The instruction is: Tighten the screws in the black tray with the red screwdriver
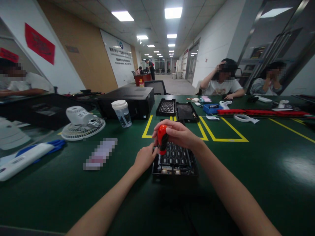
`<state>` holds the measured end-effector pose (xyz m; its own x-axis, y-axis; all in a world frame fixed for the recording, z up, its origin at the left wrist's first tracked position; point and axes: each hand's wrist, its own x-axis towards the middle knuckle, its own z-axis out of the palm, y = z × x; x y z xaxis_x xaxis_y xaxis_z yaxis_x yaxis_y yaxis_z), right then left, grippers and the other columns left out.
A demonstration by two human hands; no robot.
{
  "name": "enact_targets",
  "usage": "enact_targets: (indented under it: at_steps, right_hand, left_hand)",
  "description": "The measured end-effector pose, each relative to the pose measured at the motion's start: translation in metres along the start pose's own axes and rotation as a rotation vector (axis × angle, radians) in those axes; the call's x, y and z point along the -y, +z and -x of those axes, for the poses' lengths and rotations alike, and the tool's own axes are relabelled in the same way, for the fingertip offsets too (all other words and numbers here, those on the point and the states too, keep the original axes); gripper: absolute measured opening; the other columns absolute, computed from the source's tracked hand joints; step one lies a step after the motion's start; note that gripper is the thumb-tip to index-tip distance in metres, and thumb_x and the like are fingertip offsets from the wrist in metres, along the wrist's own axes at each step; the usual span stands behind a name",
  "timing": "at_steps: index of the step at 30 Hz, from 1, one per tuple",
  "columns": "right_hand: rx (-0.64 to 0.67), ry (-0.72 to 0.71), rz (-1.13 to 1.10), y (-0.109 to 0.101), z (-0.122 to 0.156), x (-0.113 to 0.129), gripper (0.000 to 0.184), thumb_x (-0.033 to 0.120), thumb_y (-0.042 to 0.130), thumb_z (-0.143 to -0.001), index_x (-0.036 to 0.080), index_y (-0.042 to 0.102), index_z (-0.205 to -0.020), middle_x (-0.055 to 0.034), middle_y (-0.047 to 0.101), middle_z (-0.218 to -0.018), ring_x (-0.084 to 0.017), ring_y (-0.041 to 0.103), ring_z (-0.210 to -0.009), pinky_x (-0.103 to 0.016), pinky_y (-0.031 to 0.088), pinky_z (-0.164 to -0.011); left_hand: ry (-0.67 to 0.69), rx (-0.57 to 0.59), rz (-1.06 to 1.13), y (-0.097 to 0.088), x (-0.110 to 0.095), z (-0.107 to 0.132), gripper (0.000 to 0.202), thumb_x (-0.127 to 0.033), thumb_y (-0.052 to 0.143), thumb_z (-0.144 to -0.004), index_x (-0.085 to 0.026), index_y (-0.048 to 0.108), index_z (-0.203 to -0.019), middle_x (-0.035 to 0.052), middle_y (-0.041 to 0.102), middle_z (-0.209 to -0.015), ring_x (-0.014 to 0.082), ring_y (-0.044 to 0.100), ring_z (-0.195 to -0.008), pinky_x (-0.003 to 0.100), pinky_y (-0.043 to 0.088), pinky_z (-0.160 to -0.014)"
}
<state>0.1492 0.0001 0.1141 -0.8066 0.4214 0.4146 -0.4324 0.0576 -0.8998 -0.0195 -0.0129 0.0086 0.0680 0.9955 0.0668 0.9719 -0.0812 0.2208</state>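
In front of me a black case [175, 158] with rows of dark hexagonal cells lies on the green table. My right hand [180, 132] is wrapped round a screwdriver [162, 139] with a red and black handle, held upright over the case's left side. The screwdriver's tip is hidden behind its handle and my fingers. My left hand [145, 157] rests at the case's left edge, its thumb and fingers drawn together close to the screwdriver's lower end. What those fingers pinch, if anything, I cannot make out.
Behind the case lie a second black tray [166, 107] and a black lid [187, 112]. A clear cup [122, 113], a white fan [82, 123] and a large black box [125, 101] stand to the left. A blue box [212, 108] sits back right; people sit across the table.
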Motion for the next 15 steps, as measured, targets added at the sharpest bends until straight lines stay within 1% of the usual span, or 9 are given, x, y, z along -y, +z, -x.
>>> enact_targets:
  at_steps: [4, 11, 15]
  right_hand:
    - [-0.029, -0.026, 0.076, -0.0045, 0.0015, 0.0026, 0.023, 0.027, 0.051, -0.082, 0.013, 0.052, -0.101, -0.0089, 0.059, -0.094, -0.016, 0.061, -0.080, -0.035, 0.048, -0.075]
    - [-0.081, -0.072, 0.193, -0.0064, 0.0022, 0.0035, 0.022, 0.025, 0.055, -0.080, 0.013, 0.053, -0.098, -0.0073, 0.059, -0.090, -0.015, 0.061, -0.079, -0.034, 0.048, -0.076]
    - [-0.102, -0.057, 0.230, -0.0047, 0.0020, 0.0059, 0.022, 0.024, 0.056, -0.079, 0.013, 0.053, -0.098, -0.0065, 0.059, -0.089, -0.014, 0.062, -0.078, -0.033, 0.049, -0.075]
  left_hand:
    - [-0.010, -0.008, 0.015, -0.0003, -0.0017, 0.0004, 0.033, -0.039, 0.032, -0.086, -0.020, 0.052, -0.103, 0.0076, 0.065, -0.087, 0.0204, 0.062, -0.079, 0.027, 0.042, -0.067]
    - [-0.010, -0.019, 0.021, 0.0005, -0.0028, 0.0009, 0.033, -0.039, 0.031, -0.087, -0.021, 0.051, -0.105, 0.0076, 0.065, -0.088, 0.0199, 0.062, -0.080, 0.027, 0.042, -0.068]
    - [-0.012, -0.017, 0.015, 0.0009, -0.0035, 0.0002, 0.032, -0.039, 0.031, -0.087, -0.020, 0.052, -0.104, 0.0076, 0.065, -0.087, 0.0200, 0.062, -0.080, 0.026, 0.042, -0.067]
